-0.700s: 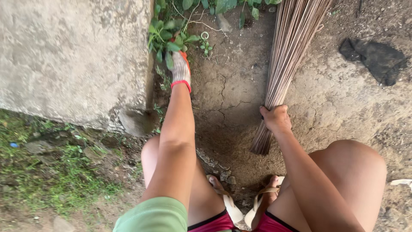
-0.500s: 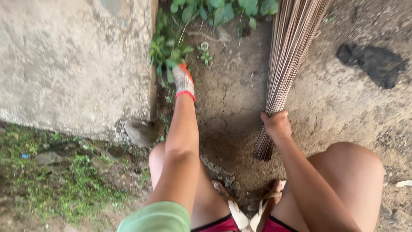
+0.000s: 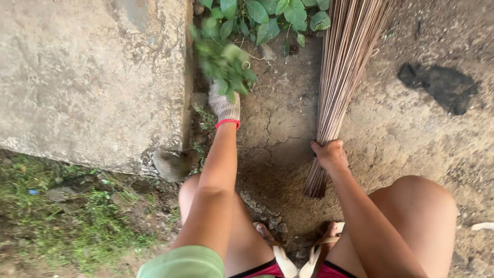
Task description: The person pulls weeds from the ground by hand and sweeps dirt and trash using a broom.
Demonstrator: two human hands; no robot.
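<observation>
Concrete slab (image 3: 87, 77) flanks weeds (image 3: 226, 64); dark rag (image 3: 437, 87) lies well apart.

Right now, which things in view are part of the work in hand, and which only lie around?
In use:
left hand, gloved, grip closed on a leafy weed clump
right hand holding the stick broom

Lying about:
dark rag
concrete slab
leafy plants

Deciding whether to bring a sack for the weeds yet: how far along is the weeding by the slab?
Done: cracked bare soil near the feet. In hand: the gloved left hand is shut on a clump of leafy weeds beside the concrete slab; the right hand holds a stick broom. Left: leafy plants ahead, and grass beside the slab.
</observation>
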